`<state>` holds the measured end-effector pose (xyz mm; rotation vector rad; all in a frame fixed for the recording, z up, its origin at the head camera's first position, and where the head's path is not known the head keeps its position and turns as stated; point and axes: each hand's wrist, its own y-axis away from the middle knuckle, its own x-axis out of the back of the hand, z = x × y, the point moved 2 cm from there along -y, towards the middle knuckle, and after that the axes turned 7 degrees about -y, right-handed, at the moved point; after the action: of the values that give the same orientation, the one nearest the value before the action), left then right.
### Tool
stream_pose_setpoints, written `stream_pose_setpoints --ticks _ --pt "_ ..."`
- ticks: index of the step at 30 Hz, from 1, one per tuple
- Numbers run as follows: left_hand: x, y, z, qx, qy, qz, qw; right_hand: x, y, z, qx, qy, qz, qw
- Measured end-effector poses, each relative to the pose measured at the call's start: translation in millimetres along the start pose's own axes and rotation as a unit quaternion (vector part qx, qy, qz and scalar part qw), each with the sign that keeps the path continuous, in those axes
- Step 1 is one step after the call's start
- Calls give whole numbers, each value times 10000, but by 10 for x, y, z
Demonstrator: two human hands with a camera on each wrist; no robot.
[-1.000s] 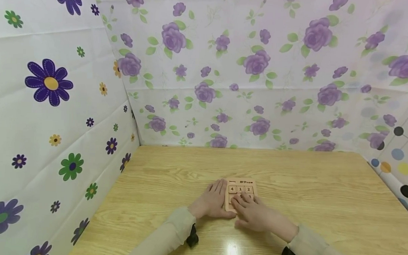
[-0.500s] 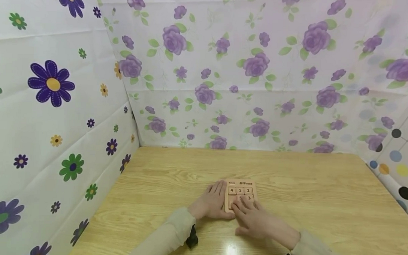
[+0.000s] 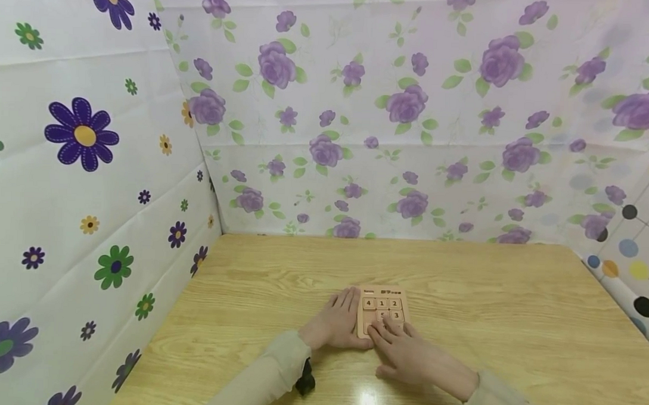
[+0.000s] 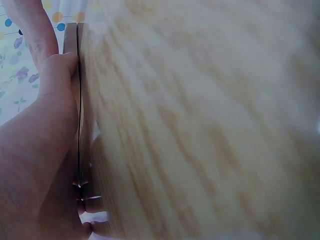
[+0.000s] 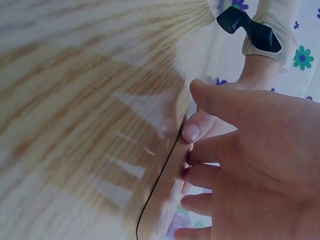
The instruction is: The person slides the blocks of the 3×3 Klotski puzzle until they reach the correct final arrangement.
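Note:
A wooden number sliding puzzle (image 3: 383,291) lies flat on the table. Tiles 4, 1 and 2 show in its top row, with 5 and 3 below them. At the left of the second row is a gap. My left hand (image 3: 339,323) lies along the puzzle's left side with straight fingers, its thumb against the near edge. The fingertips of my right hand (image 3: 407,349) rest on the lower tiles and hide them. In the right wrist view, the left thumb (image 5: 191,132) touches the puzzle's side edge (image 5: 162,192).
The wood-grain table (image 3: 279,266) extends around the puzzle. Flowered cloth (image 3: 370,120) hangs behind it, daisy-print cloth (image 3: 61,205) on the left and dotted cloth (image 3: 631,249) on the right. A dark device (image 3: 305,377) is strapped at the left wrist.
My right fingers have slid toward the near side of the puzzle, uncovering 5 and 3. A gap now shows at the left of the second row. The left hand stays in place.

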<state>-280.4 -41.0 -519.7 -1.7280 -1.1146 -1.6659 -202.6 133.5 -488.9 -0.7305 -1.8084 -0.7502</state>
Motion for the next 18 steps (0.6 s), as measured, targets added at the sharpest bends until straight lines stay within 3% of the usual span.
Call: stream_pose_setpoints --ticks 9,18 --pt "-68 -41 -10 -12 9 -62 10000 62 -5 -7 83 -156 -87 9998" --pt "-10 -18 -5 -11 81 -129 9999 159 -122 79 106 -216 118 9996"
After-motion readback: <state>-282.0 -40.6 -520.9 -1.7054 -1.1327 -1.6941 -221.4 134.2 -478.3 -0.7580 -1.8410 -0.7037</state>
